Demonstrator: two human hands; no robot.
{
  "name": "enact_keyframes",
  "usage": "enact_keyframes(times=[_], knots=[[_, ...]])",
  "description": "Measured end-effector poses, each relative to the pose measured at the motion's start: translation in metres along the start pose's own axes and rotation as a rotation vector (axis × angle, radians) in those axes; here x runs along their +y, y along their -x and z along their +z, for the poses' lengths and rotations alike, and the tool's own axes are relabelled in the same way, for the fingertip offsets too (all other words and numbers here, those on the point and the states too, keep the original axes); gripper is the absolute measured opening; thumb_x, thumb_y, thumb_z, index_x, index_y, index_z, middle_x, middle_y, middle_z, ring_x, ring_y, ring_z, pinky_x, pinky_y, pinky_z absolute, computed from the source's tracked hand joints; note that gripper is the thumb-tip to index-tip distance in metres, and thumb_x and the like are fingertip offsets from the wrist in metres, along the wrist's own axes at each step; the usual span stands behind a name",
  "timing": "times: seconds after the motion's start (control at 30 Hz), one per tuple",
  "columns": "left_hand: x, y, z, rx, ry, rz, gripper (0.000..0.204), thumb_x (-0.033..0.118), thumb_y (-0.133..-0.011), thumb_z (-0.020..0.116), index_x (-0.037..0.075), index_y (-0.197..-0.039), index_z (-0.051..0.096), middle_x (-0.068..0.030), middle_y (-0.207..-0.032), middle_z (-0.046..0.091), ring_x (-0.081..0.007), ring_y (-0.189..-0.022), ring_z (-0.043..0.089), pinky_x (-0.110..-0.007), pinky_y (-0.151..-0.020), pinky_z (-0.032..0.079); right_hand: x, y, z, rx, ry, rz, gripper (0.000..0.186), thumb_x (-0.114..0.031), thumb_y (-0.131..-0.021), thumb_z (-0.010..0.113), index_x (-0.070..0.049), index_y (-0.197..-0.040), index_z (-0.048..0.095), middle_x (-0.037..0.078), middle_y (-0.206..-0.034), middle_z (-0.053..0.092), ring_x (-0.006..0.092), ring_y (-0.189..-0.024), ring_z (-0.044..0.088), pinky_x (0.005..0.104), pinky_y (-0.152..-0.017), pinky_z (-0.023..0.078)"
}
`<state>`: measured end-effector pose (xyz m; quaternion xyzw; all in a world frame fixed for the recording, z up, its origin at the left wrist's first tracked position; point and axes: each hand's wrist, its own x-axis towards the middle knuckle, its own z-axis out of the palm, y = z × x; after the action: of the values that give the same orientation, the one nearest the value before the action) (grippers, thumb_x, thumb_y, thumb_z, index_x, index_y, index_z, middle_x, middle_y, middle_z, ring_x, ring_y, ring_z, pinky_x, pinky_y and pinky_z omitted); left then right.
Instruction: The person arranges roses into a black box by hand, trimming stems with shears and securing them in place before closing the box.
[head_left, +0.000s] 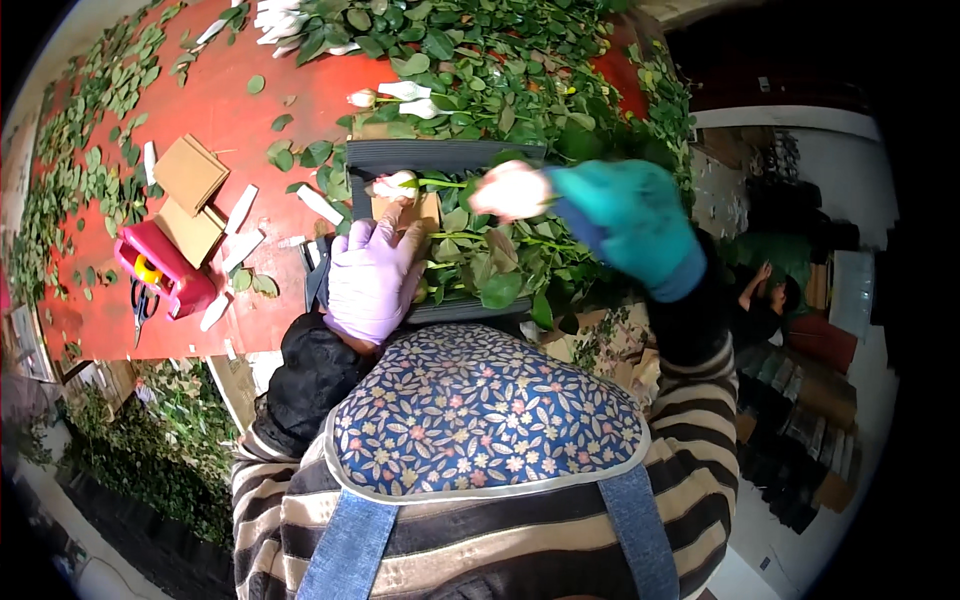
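Note:
My left hand (372, 275), in a lilac glove, lies over the left end of a black ribbed tray (440, 153). Its fingers are stretched out, with the tips at a pale pink rose (395, 186) and a piece of brown cardboard (425, 208). Leafy rose stems (490, 255) lie across the tray, pointing right. My right hand (512, 190), below a teal sleeve cover (635, 220), hovers over the stems to the right of the rose. Motion smears its fingers, so what they hold, if anything, is unclear.
Left on the red table (230, 110) are cardboard pieces (190, 175), a pink tape dispenser (165, 268), scissors (140, 305) and white paper strips (240, 210). More roses in white sleeves (405, 90) and heaped foliage (470, 50) lie beyond the tray. Another person (765, 305) is far right.

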<state>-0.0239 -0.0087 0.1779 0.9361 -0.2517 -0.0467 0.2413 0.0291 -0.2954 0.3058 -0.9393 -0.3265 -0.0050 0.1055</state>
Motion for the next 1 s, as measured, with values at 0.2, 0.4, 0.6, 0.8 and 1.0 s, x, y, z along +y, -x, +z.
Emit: enact_keyframes(times=[0.2, 0.4, 0.6, 0.8, 1.0], knots=[[0.000, -0.002, -0.004, -0.002, 0.117, 0.006, 0.049, 0.023, -0.080, 0.073, 0.018, -0.128, 0.063, -0.0134, -0.127, 0.057, -0.0363, -0.106, 0.052, -0.048, -0.084, 0.041, -0.024, -0.045, 0.095, -0.262, 0.049, -0.037, 0.021, -0.027, -0.092, 0.058, -0.015, -0.107, 0.067, 0.007, -0.074, 0.066, 0.0300, -0.066, 0.065, 0.0444, -0.060, 0.050], [0.011, 0.010, -0.001, 0.145, 0.063, -0.109, 0.051, 0.024, -0.080, 0.073, 0.024, -0.130, 0.065, -0.0129, -0.115, 0.056, -0.0328, -0.099, 0.052, -0.044, -0.080, 0.041, -0.025, -0.038, 0.119, -0.269, 0.078, -0.009, 0.029, -0.032, -0.092, 0.060, -0.017, -0.117, 0.064, 0.008, -0.072, 0.066, 0.0293, -0.067, 0.066, 0.0445, -0.060, 0.051], [0.022, 0.013, 0.005, 0.180, -0.034, -0.158, 0.048, 0.020, -0.080, 0.071, 0.022, -0.128, 0.065, -0.0117, -0.100, 0.052, -0.0320, -0.095, 0.053, -0.043, -0.079, 0.040, -0.031, -0.042, 0.132, -0.152, 0.061, -0.066, 0.029, -0.035, -0.091, 0.063, -0.015, -0.112, 0.064, 0.007, -0.068, 0.065, 0.0285, -0.063, 0.066, 0.0428, -0.055, 0.050], [0.021, 0.015, 0.005, 0.210, -0.041, -0.118, 0.052, 0.018, -0.078, 0.070, 0.022, -0.129, 0.064, -0.0107, -0.102, 0.053, -0.0304, -0.094, 0.051, -0.043, -0.078, 0.040, -0.038, -0.040, 0.137, -0.168, 0.155, -0.066, 0.023, -0.027, -0.089, 0.061, -0.012, -0.107, 0.060, 0.007, -0.066, 0.064, 0.0282, -0.057, 0.065, 0.0416, -0.049, 0.049], [0.007, 0.008, -0.003, 0.148, 0.103, -0.063, 0.041, 0.019, -0.078, 0.070, 0.021, -0.119, 0.070, 0.0004, -0.138, 0.056, -0.0290, -0.103, 0.052, -0.042, -0.083, 0.040, -0.036, -0.030, 0.129, -0.289, 0.122, -0.060, 0.041, -0.020, -0.086, 0.059, -0.006, -0.125, 0.058, 0.008, -0.073, 0.068, 0.0282, -0.064, 0.068, 0.0428, -0.053, 0.052]])
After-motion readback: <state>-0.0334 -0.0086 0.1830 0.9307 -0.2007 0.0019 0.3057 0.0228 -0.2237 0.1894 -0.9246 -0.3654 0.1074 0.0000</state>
